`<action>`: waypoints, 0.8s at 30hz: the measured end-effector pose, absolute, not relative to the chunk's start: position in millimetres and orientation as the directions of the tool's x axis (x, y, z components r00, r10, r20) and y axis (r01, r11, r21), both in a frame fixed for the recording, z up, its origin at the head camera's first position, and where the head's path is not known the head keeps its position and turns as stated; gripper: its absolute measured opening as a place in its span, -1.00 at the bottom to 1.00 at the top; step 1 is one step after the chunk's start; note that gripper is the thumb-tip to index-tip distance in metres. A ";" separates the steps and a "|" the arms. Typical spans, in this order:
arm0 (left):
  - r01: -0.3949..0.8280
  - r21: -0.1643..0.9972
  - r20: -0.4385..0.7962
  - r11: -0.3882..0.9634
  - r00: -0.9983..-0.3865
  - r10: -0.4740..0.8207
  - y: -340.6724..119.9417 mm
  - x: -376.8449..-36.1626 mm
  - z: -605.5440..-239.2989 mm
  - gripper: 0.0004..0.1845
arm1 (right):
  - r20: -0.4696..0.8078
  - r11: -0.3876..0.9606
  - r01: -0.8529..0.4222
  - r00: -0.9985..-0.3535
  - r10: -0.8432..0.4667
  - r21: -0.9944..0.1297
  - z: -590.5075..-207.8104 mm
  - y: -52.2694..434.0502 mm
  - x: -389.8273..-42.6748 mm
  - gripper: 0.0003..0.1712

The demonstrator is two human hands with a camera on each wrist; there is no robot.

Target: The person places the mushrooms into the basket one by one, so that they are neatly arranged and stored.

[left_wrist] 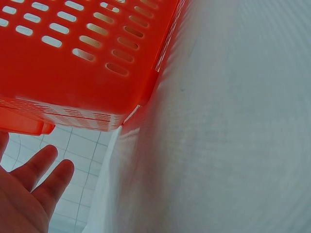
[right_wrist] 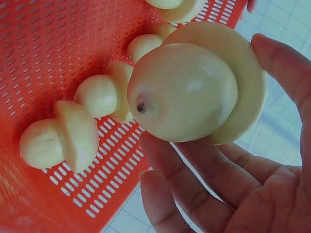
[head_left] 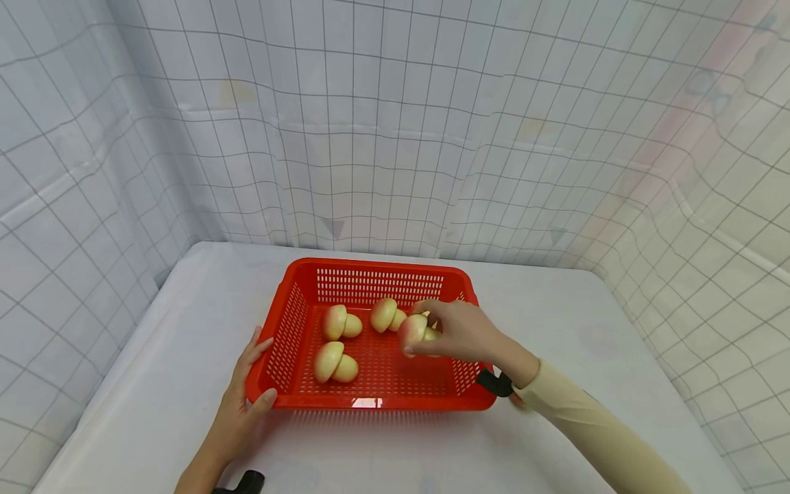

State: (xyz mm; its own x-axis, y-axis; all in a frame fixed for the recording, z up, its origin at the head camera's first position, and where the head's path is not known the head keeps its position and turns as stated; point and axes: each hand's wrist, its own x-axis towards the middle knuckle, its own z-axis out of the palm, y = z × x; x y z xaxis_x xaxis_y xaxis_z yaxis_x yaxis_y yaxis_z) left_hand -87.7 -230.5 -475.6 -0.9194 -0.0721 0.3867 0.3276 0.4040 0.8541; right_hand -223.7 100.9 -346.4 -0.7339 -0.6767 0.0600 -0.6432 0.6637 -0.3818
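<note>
My right hand (head_left: 459, 331) pinches a mushroom-shaped piece (head_left: 412, 333) between thumb and fingers, over the right part of a red perforated basket (head_left: 370, 403). It has a pale yellow rounded stem with a dark spot at its end, and a pink-tinged cap; the right wrist view shows this mushroom (right_wrist: 187, 92) up close. Several similar mushrooms (head_left: 342, 322) lie on their sides in the basket, one partly hidden behind my right hand. At the basket's front left corner rests my left hand (head_left: 237, 405), thumb on the front rim, fingers fairly straight and spread along the left side.
Beneath the basket is a white-covered table (head_left: 555, 315). White cloth with a dark grid (head_left: 395, 137) hangs behind and on both sides. Black straps with mounts (head_left: 496, 382) sit at my wrists. A blurred reddish patch shows under the right cuff, too unclear to name.
</note>
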 end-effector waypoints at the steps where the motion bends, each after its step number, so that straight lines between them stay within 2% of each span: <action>1: 0.327 0.854 0.386 0.405 -0.920 -0.072 -230.5 -87.7 -475.5 -0.24 | 0.055 0.661 -0.644 -0.731 -0.680 -0.384 -346.6 100.0 -224.3 -0.37; 7: 0.316 0.858 0.376 0.406 -0.924 -0.075 -229.6 -87.5 -474.3 -0.24 | 0.028 0.650 -0.644 -0.719 -0.695 -0.403 -347.0 94.6 -226.5 -0.41; 17: 0.325 0.852 0.386 0.410 -0.919 -0.075 -229.5 -85.8 -475.8 -0.24 | -0.036 0.658 -0.615 -0.718 -0.695 -0.435 -351.5 86.1 -229.9 -0.29; 24: 0.328 0.854 0.388 0.405 -0.919 -0.074 -229.3 -86.3 -474.1 -0.25 | -0.031 0.649 -0.637 -0.703 -0.710 -0.417 -355.4 78.9 -236.2 -0.38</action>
